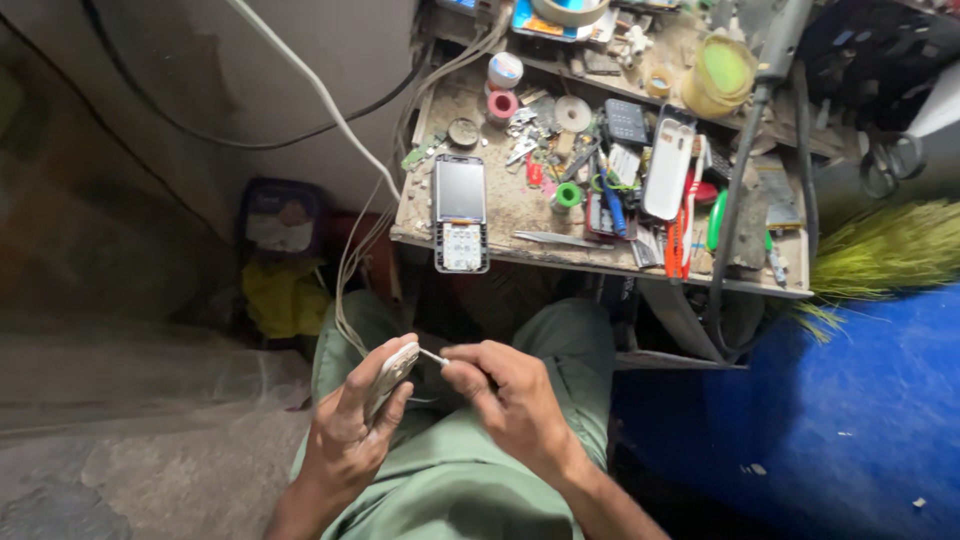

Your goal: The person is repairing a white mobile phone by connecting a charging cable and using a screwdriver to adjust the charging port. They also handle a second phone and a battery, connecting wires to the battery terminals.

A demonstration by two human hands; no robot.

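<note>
Cradling a pale phone shell [390, 375] edge-up over the lap in the left hand [350, 425], right hand [510, 395] grip pinching a thin tool [433, 356] against its edge, steadying it below the desk [520, 205].

phone screen [460, 190] – blank grey rectangle, bench's left edge | purple-white packet [280, 218] – floor, left of bench

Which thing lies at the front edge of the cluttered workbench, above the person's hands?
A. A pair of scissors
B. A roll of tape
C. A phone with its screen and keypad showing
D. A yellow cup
C: the phone lies face up at the workbench front edge, its keypad end overhanging slightly.
</note>
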